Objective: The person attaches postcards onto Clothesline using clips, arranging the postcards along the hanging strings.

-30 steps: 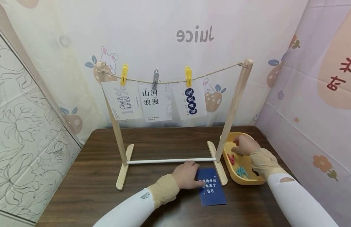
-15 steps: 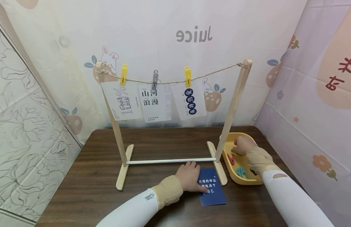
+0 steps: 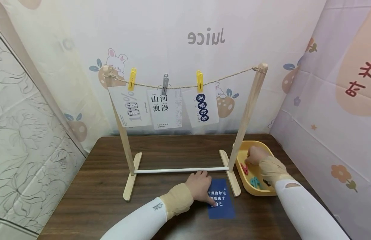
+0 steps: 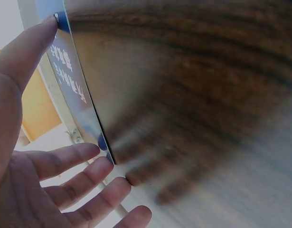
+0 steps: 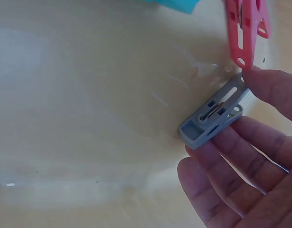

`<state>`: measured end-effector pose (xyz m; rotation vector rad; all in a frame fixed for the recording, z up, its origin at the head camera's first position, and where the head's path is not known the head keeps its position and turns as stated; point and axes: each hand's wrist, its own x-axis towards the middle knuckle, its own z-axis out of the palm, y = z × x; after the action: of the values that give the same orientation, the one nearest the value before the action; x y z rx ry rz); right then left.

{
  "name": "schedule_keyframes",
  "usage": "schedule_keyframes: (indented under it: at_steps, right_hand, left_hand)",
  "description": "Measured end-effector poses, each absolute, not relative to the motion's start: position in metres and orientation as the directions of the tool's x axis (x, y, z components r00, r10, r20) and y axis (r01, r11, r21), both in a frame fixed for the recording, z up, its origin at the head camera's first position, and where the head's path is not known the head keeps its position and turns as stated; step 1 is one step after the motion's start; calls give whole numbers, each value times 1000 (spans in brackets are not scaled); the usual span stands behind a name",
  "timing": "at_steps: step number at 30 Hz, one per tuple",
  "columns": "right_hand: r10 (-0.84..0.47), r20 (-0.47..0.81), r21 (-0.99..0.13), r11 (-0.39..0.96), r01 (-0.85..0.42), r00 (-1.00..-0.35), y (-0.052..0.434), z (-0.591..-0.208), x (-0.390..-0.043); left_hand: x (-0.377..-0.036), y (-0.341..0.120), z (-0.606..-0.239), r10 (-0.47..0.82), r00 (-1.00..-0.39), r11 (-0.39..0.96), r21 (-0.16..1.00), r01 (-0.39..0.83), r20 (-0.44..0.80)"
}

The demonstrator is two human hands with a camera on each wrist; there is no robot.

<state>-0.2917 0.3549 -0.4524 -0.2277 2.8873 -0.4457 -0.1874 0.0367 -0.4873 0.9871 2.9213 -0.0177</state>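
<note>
On the dark wooden table [image 3: 101, 200] lies a blue card [image 3: 222, 205] with white writing. My left hand [image 3: 200, 186] rests on its left side, fingers straight. In the left wrist view the thumb [image 4: 27, 52] touches one corner and the fingers [image 4: 74, 156] lie by another. My right hand [image 3: 255, 155] is inside the yellow tray [image 3: 260, 193]. It pinches a grey clip [image 5: 214, 116] between thumb and fingers on the tray floor. A pink clip [image 5: 248, 28] lies just beside it. A teal clip [image 3: 255, 182] lies nearer in the tray.
A wooden rack [image 3: 246, 113] stands mid-table with a white bar [image 3: 180, 170] between its feet. Its rope [image 3: 233, 75] carries three cards, held by a yellow clip [image 3: 132, 79], a grey clip [image 3: 165, 83] and another yellow clip [image 3: 199, 81]. Cloth walls close in behind and at both sides.
My left hand has dragged the blue card a little left and nearer to me. My right hand has shifted slightly within the tray.
</note>
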Motion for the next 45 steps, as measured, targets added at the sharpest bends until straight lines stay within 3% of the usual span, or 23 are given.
schedule_keyframes:
  at_steps: [12, 21, 28, 37, 45]
  right_hand:
    - [-212, -204, -301, 943, -145, -956, 359, -458, -297]
    - [-193, -228, -323, 940, -113, -954, 359, -455, -296]
    - [-194, -182, -310, 942, -131, -964, 360, -447, -294]
    - [-208, -117, -332, 930, -159, -971, 359, -442, -292]
    - [-162, -115, -335, 935, -116, -980, 358, -438, -290]
  left_hand:
    - [-188, 34, -483, 613, -788, 789, -7, 614, -51]
    - [-191, 28, -483, 609, -792, 792, 65, 607, -40]
    - [-199, 24, -473, 595, -802, 791, 209, 575, -47]
    - [-211, 23, -467, 540, -838, 763, 465, 450, -75]
    - [-217, 17, -460, 530, -843, 688, 627, 365, -90]
